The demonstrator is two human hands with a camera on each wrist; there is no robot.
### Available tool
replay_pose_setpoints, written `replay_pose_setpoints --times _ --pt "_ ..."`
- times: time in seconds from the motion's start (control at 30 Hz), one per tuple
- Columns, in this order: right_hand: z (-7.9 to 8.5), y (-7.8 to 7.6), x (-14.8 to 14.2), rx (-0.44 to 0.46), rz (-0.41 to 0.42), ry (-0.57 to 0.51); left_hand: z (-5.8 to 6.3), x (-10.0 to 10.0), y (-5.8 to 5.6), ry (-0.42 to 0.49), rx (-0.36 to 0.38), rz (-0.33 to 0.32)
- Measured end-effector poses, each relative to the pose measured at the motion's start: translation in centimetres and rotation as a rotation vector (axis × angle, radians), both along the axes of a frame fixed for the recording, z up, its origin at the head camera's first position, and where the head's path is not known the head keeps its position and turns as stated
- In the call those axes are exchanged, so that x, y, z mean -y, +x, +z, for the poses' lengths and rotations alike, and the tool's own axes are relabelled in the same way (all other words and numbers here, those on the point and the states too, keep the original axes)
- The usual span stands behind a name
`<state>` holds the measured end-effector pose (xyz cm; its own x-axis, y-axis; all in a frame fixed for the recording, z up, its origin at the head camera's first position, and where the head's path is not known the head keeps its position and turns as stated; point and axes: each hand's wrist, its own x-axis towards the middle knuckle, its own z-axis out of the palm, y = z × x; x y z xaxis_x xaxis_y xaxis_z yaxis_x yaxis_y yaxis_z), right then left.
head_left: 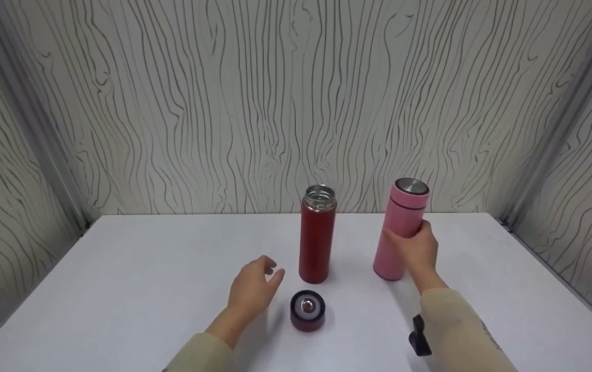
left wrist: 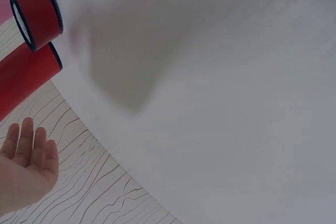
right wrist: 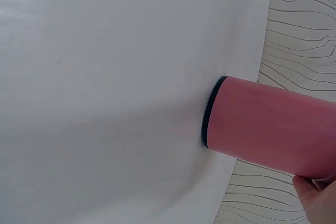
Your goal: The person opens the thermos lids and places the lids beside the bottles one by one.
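1. The right hand (head_left: 420,253) grips the pink flask (head_left: 402,219) round its lower body, with thumb on the near side and fingers wrapped behind.
2. The left hand (head_left: 254,284) has its fingers loosely bent and side by side, the thumb spread away so that a gap lies between. It is near the red flask and the lid, touching neither.
3. The pink flask is at the right, nearly upright, its steel-topped cap on. Whether its base touches the table or is just off it, I cannot tell.
4. The red flask (head_left: 316,243) stands upright between the hands, its steel mouth uncovered.
5. The lid (head_left: 307,311), red with a dark rim, sits in front of the red flask, inner side up.
6. Pale sleeves (head_left: 461,330) cover both forearms; a black piece (head_left: 420,338) shows beside the right one.
7. Under everything is the white table (head_left: 146,268), with a wood-grain-patterned wall (head_left: 223,103) behind it.
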<state>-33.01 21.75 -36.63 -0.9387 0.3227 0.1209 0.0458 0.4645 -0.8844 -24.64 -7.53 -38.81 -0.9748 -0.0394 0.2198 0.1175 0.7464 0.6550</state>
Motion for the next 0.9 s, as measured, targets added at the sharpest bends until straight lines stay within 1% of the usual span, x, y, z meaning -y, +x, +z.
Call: replay_pose_setpoints --times 0.17,0.43,0.63,0.8,0.9 --pt "0.1 0.8 -0.6 -0.010 0.032 0.017 0.1 0.1 0.1 0.014 -0.008 0.003" --pt "1.1 2.5 -1.9 -0.012 0.154 0.076 0.5 -0.1 0.1 0.012 -0.017 -0.020" --pt "1.8 4.1 -2.3 0.004 0.237 0.102 0.7 -0.7 -0.1 0.027 -0.005 -0.029" --pt "2.1 5.5 -1.7 0.029 0.312 0.108 1.3 -1.1 -0.2 0.071 0.003 -0.046" --pt "2.1 6.5 -1.1 0.034 0.351 0.110 2.0 -1.5 -0.1 0.116 0.012 -0.078"
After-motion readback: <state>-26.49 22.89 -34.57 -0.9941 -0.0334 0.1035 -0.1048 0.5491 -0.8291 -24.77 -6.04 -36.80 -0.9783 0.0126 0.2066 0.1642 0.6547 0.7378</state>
